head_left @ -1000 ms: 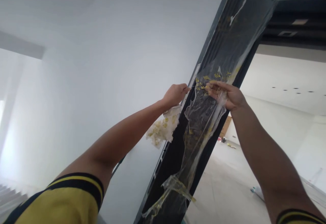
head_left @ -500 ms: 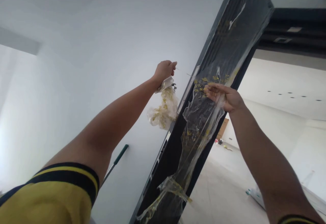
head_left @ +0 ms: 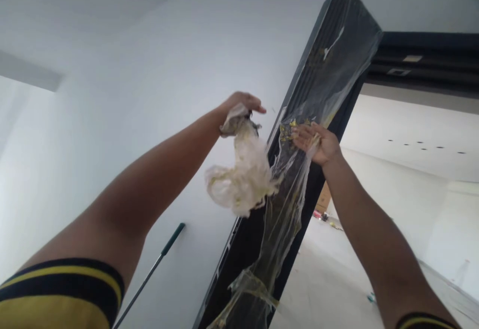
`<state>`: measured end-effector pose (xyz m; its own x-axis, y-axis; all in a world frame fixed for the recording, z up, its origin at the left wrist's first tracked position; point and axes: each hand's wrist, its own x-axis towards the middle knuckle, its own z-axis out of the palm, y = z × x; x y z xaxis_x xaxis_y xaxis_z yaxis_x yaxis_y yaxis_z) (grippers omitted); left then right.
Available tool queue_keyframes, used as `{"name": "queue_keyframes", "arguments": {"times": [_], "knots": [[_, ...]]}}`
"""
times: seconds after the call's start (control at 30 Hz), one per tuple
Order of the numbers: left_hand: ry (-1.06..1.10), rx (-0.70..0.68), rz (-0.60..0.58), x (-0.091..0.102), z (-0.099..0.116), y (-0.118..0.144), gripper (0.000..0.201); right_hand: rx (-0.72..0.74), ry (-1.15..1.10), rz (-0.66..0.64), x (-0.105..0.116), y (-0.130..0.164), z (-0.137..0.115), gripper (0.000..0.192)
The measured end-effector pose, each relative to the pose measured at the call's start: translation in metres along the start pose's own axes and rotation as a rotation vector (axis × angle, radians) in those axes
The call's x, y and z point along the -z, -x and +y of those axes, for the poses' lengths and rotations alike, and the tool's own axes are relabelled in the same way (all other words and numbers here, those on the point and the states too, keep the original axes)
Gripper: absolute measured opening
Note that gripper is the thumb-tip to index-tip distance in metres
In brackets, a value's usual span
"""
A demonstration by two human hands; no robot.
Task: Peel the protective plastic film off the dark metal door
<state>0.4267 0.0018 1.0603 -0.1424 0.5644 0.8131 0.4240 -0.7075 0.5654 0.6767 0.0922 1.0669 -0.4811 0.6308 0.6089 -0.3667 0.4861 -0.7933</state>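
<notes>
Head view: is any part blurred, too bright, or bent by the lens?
Head view: the doorway opening is washed out by bright light; the wad of film under the left hand looks slightly motion-blurred; the dark door frame leans steeply, a wide-angle effect; the right hand is fairly sharp.

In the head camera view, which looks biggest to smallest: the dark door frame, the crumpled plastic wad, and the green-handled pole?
1. Dark door frame, by far.
2. Green-handled pole and crumpled plastic wad: unsure; the pole is longer but thin and partly cut off, the wad bulkier and nearer.
</notes>
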Motion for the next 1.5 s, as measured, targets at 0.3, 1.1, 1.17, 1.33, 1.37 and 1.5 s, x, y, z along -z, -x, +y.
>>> {"name": "queue_keyframes", "arguments": {"times": [0.3,1.1,1.17,1.33,1.37,1.5], "knots": [[-0.224,0.11,-0.203,-0.066,-0.003,0.004,0.053,0.243,-0.124,0.12,0.004,-0.023,-0.038,0.025],[-0.72,-0.085,0.014,-0.099,-0.009,0.021,0.039,0.622,0.879,0.716,-0.02,-0.06,-0.148,0.021],[-0.71,-0.076,0.025,-0.1,-0.01,0.02,0.037,0.639,0.87,0.697,-0.026,-0.054,-0.149,0.023],[-0.706,-0.076,0.025,-0.102,-0.013,0.018,0.035,0.649,0.967,0.697,-0.041,-0.042,-0.151,0.032],[-0.704,-0.074,0.024,-0.102,-0.013,0.018,0.036,0.646,1.0,0.706,-0.043,-0.04,-0.151,0.032],[-0.692,-0.057,0.018,-0.102,-0.012,0.016,0.037,0.634,1.1,0.686,-0.048,-0.042,-0.155,0.034]]}}
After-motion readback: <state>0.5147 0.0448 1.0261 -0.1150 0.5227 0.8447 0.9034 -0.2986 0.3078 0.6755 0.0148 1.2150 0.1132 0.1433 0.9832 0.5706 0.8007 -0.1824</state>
